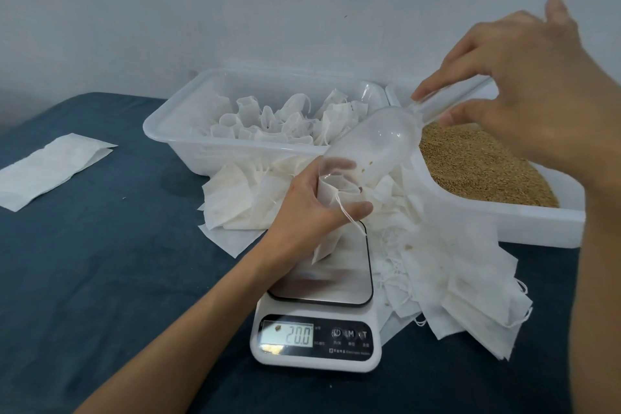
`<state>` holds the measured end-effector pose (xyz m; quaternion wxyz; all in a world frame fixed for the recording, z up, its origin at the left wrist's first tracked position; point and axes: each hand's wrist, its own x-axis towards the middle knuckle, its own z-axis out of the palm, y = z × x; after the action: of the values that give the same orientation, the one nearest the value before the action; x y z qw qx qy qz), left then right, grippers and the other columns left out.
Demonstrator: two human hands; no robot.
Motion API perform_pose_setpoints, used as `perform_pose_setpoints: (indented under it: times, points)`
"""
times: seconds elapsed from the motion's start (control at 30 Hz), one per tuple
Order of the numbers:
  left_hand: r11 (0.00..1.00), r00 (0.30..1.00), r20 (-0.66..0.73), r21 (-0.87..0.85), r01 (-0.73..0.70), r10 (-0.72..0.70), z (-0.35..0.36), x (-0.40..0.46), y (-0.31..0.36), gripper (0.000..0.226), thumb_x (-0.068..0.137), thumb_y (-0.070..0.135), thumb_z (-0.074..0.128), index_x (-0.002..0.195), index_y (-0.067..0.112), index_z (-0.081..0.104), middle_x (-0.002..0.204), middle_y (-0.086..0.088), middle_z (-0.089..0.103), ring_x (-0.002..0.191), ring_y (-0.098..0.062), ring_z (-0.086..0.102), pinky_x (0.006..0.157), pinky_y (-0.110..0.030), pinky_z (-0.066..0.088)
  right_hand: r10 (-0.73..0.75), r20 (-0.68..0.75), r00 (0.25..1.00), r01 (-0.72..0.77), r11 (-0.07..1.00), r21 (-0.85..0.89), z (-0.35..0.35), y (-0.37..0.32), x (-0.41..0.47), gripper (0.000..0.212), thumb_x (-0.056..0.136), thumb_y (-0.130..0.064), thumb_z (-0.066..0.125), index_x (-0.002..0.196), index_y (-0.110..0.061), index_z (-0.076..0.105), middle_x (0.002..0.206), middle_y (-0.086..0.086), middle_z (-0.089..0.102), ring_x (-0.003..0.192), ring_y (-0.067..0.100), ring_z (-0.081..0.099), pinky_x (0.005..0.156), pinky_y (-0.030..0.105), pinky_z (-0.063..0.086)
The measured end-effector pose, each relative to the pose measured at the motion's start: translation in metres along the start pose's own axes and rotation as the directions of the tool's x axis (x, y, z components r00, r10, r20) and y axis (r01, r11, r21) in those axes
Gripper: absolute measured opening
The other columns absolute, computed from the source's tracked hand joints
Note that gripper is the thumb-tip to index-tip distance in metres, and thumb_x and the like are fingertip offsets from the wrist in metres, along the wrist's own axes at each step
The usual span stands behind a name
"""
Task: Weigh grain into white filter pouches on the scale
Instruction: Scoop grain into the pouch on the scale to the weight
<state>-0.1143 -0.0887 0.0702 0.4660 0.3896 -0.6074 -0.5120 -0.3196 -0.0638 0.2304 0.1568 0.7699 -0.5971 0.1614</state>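
While the left hand (314, 203) curls its fingers around the mouth of a white filter pouch (331, 217) standing on the steel platform of the white digital kitchen scale (319, 323), the right hand (524, 91) pinches the handle of a clear plastic scoop (373, 148), tilted mouth-down into the pouch. A few grains cling inside the scoop. The display reads 20.0. Behind the scale, toward the far edge of the dark blue cloth surface (100, 262), a white tray of filled pouches (265, 118) sits beside a white tray of brown grain (477, 165). Loose empty white pouches (453, 272) lie heaped at the scale's right.
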Motion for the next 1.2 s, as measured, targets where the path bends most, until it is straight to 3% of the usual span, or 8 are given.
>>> perform_pose_setpoints:
  times: [0.1,0.33,0.53,0.63,0.77,0.87,1.03,1.2]
  points:
    - [1.0,0.999,-0.031,-0.005,-0.016,0.016,-0.001,0.001,-0.001,0.052,0.078,0.003,0.09,0.122,0.017,0.066,0.102,0.004,0.071,0.113,-0.026,0.069,0.102,-0.047,0.055,-0.015,-0.019,1.0,0.015,1.0,-0.007,0.001,-0.003,0.0,0.036,0.077,-0.028,0.083,0.105,-0.047,0.071,0.114,-0.007,0.063,0.127,0.028,0.046,0.12,0.06,-0.001]
    - [0.995,0.999,-0.05,-0.099,-0.025,0.02,-0.003,0.002,-0.001,0.051,0.081,-0.002,0.086,0.123,0.015,0.064,0.103,-0.008,0.07,0.09,-0.021,0.07,0.077,-0.026,0.058,0.004,0.005,1.0,-0.004,0.999,0.038,0.0,0.0,-0.001,0.034,0.08,-0.031,0.081,0.105,-0.05,0.068,0.112,-0.01,0.06,0.127,0.026,0.046,0.12,0.059,-0.002]
    - [0.993,0.997,-0.071,-0.115,-0.021,0.012,-0.002,0.002,-0.003,0.053,0.081,0.001,0.087,0.126,0.016,0.064,0.112,-0.014,0.072,0.099,-0.018,0.074,0.084,-0.026,0.06,0.058,0.048,0.997,-0.066,0.984,0.164,0.006,0.01,-0.012,0.027,0.085,-0.033,0.075,0.108,-0.046,0.068,0.112,-0.007,0.063,0.121,0.023,0.049,0.121,0.059,0.0]
    - [0.993,0.998,-0.068,-0.121,-0.002,-0.006,-0.001,0.001,-0.001,0.052,0.083,0.003,0.085,0.126,0.02,0.062,0.109,-0.015,0.072,0.092,-0.016,0.074,0.075,-0.02,0.058,0.134,0.042,0.99,-0.14,0.97,0.2,0.033,0.022,-0.033,0.02,0.092,-0.031,0.07,0.111,-0.038,0.068,0.107,-0.008,0.063,0.112,0.019,0.054,0.12,0.059,0.009]
    - [0.997,0.997,-0.07,-0.08,0.006,-0.011,0.002,0.0,0.0,0.052,0.081,0.002,0.085,0.125,0.017,0.062,0.101,-0.007,0.073,0.089,-0.014,0.071,0.07,-0.018,0.055,0.276,0.038,0.96,-0.264,0.858,0.441,0.083,0.038,-0.063,0.016,0.098,-0.019,0.063,0.115,-0.02,0.065,0.11,-0.009,0.066,0.112,0.012,0.061,0.098,0.03,0.04]
    - [0.998,0.997,-0.071,-0.068,0.001,-0.006,0.002,-0.001,-0.001,0.053,0.081,0.004,0.086,0.125,0.02,0.063,0.102,-0.007,0.074,0.094,-0.019,0.072,0.076,-0.025,0.057,0.442,-0.031,0.896,-0.359,0.766,0.534,0.107,0.054,-0.068,0.02,0.101,-0.017,0.059,0.121,-0.015,0.061,0.116,-0.007,0.064,0.11,0.004,0.058,0.083,0.007,0.038]
    - [0.997,0.997,-0.079,-0.077,-0.031,0.025,-0.001,0.001,-0.004,0.052,0.081,0.005,0.087,0.126,0.02,0.064,0.108,-0.012,0.073,0.102,-0.027,0.073,0.072,-0.016,0.056,0.619,-0.105,0.779,-0.485,0.7,0.524,0.119,0.078,-0.05,0.025,0.1,-0.021,0.061,0.123,-0.011,0.058,0.116,-0.003,0.064,0.103,0.008,0.058,0.088,0.024,0.043]
    - [0.997,0.996,-0.072,-0.063,-0.053,0.049,-0.003,0.004,-0.005,0.054,0.079,0.008,0.087,0.126,0.023,0.065,0.102,-0.005,0.075,0.102,-0.018,0.073,0.071,-0.016,0.056,0.687,0.158,0.709,-0.704,0.7,0.118,0.127,0.096,-0.038,0.013,0.096,-0.019,0.067,0.097,-0.006,0.07,0.094,0.006,0.07,0.082,0.022,0.065,0.074,0.038,0.055]
